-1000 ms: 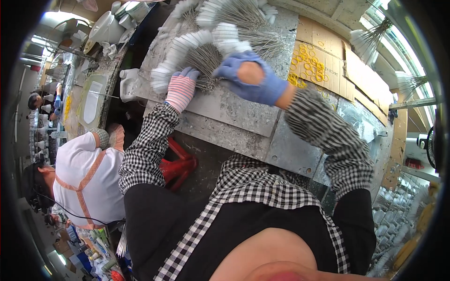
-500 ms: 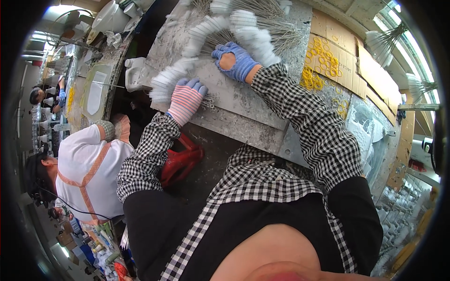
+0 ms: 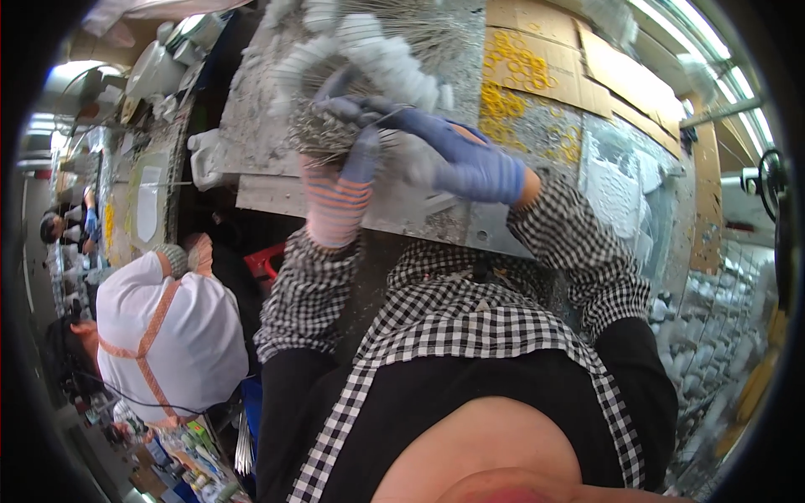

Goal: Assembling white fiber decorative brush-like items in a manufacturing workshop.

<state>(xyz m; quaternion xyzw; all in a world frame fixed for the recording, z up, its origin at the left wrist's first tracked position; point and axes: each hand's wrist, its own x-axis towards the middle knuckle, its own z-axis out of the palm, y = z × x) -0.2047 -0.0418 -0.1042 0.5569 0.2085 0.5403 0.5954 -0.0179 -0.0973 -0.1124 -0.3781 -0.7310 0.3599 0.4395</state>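
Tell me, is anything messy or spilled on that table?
Yes. Small yellow rings lie scattered loose over the cardboard sheets beyond both hands, not in any container. The gloved hands grip a bundle of white-tipped wire sticks, nothing looks broken.

A bundle (image 3: 323,134) of thin grey metal wires is held upright over the grey table (image 3: 436,214), gripped from both sides by gloved hands. White fuzzy tips (image 3: 381,59) are carried on the wires fanned out behind it, arranged in a curved row near the table's far edge. Single wires cannot be told apart, as the bundle is blurred.
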